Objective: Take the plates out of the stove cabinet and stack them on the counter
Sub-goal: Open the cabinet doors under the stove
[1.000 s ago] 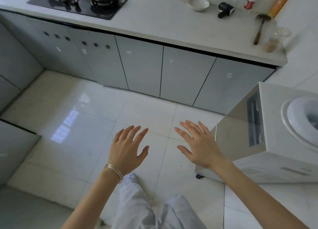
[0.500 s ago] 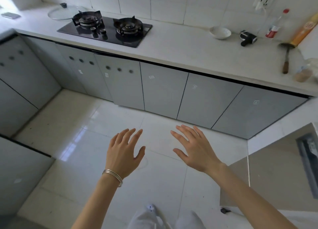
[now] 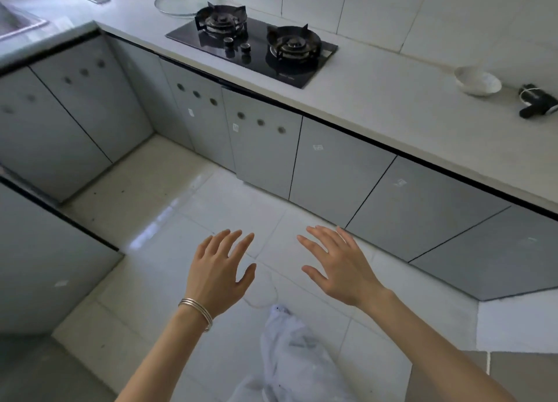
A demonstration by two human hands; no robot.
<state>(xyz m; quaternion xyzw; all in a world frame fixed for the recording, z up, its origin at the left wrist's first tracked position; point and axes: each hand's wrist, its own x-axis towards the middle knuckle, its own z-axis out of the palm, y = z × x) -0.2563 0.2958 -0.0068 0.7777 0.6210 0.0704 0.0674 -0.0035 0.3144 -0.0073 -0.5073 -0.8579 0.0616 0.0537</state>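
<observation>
Left hand (image 3: 219,273) and right hand (image 3: 342,269) spread wide, empty, over floor, well short of the stove (image 3: 252,47). Cabinet doors (image 3: 235,130) below stove closed; plates hidden.

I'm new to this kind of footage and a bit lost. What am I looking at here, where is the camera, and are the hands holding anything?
The camera sits on a person's head and looks down, so the two arms reaching in from below are their own. The left hand, with bangles at the wrist, and the right hand are open over the floor, holding nothing. Ahead runs a counter with a two-burner stove, a glass lid, a white bowl and a small black device. The cabinet doors under the stove are shut, and no plates show yet.
</observation>
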